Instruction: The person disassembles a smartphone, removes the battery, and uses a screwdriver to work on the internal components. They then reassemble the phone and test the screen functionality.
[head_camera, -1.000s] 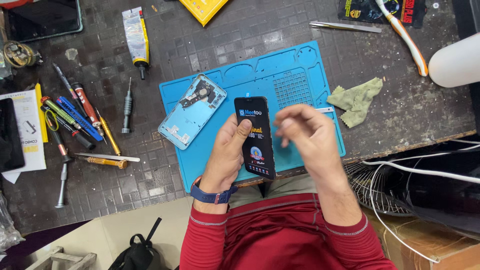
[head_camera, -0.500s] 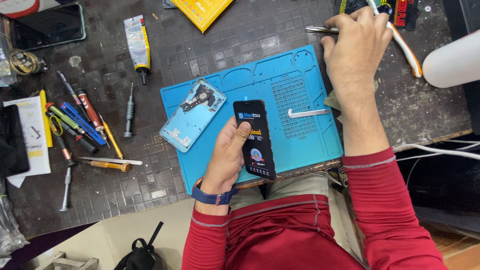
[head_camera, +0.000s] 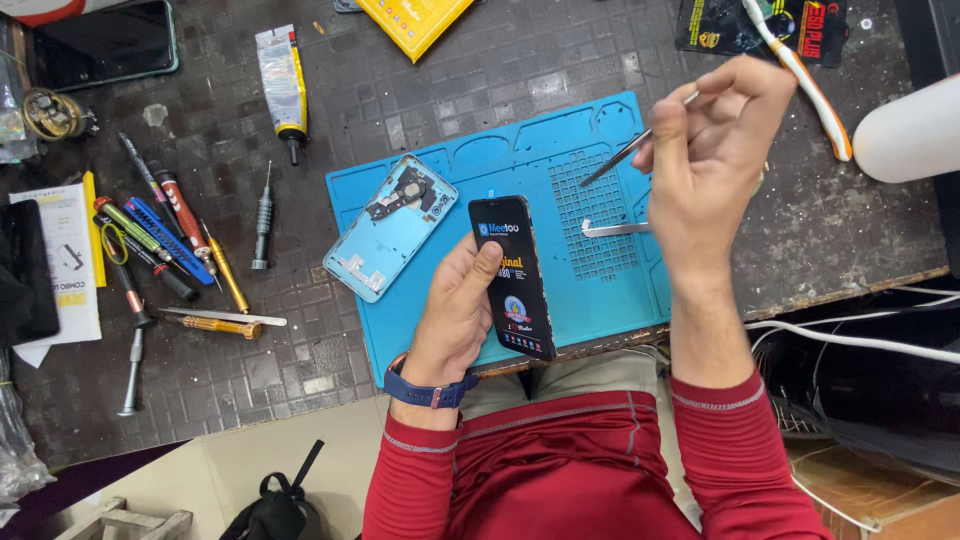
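My left hand (head_camera: 455, 315) holds a black phone screen panel (head_camera: 512, 275) with a printed film on it, upright over the near edge of the blue work mat (head_camera: 520, 150). My right hand (head_camera: 715, 150) is raised over the mat's right side, its fingers pinched on thin metal tweezers (head_camera: 625, 155) whose tip points down-left at the mat's grid. A light blue phone back housing (head_camera: 390, 228) lies on the mat's left part. A small metal strip (head_camera: 612, 229) rests on the mat beside the grid.
Screwdrivers and pens (head_camera: 165, 235) lie scattered at the left. A glue tube (head_camera: 282, 82), a yellow box (head_camera: 415, 18), a dark phone (head_camera: 105, 45) and a toothbrush (head_camera: 800, 70) sit along the far side. White cables (head_camera: 860, 335) hang off the right table edge.
My right hand left the screen panel, reached to the far right of the table, and came back over the mat with tweezers in it. The left hand kept holding the panel.
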